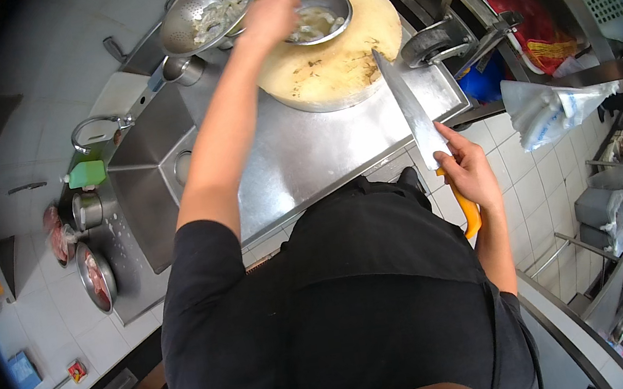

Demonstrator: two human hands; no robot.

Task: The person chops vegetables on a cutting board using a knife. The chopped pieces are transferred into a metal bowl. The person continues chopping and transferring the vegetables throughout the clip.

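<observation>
My right hand point(467, 171) grips the orange handle of a kitchen knife point(407, 103). The blade points up and away, its tip near the right edge of a thick round chopping block point(313, 82). My left hand point(273, 19) is blurred at the left rim of a steel bowl point(340, 4) on the block; its fingertips are not clear. Inside the bowl, pale peeled shrimp point(307, 32) lie in cloudy liquid. Left of that hand, a tilted steel colander point(177, 28) holds more greyish shrimp point(219, 17).
A steel counter point(295, 150) bears the block. To the left are a sink point(142, 202), a tap point(90, 124), a steel cup point(185, 70), a green bottle point(87, 174) and a bowl of raw meat point(105, 293). A caster wheel point(424, 46) stands close right of the block.
</observation>
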